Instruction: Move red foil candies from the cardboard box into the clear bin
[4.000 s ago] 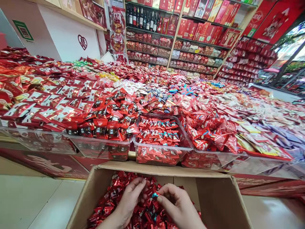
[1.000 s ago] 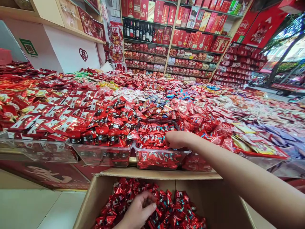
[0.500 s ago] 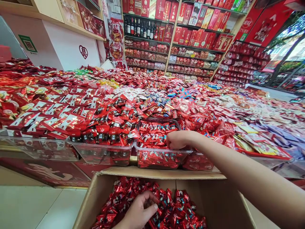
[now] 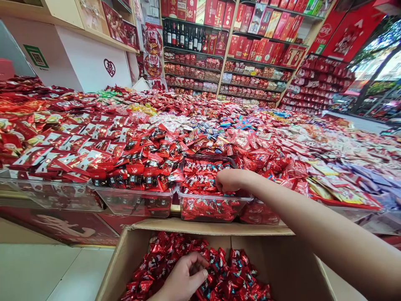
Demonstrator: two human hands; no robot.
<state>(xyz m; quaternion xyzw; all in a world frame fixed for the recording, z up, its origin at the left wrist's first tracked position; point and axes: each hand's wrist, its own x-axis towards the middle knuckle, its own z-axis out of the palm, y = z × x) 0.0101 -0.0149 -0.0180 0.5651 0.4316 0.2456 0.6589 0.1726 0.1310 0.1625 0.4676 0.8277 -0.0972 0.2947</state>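
Observation:
Small candies in shiny red wrappers point(image 4: 156, 251) lie heaped in an open cardboard box point(image 4: 269, 255). My left hand point(image 4: 188, 276) rests on them, fingers curled and thumb close to the forefinger; whatever lies inside the curl is hidden. Above the box, a clear plastic bin point(image 4: 216, 199) holds red candies with blue and white marks point(image 4: 200, 183), set in rows. My right hand point(image 4: 230, 180) reaches into its right side, closed and knuckles up. Its fingertips point down among the candies, and the hand hides what they grip.
Left of the bin stands another clear bin point(image 4: 134, 202) of red and black wrapped candies. Wrapped sweets point(image 4: 282, 121) cover the wide display beyond. Shelves point(image 4: 194, 54) with bottles and red boxes line the back. The box's upper flap point(image 4: 206, 228) lies against the display front.
My right hand has shifted slightly left and up within the bin, still closed. My left hand stays in nearly the same place over the box.

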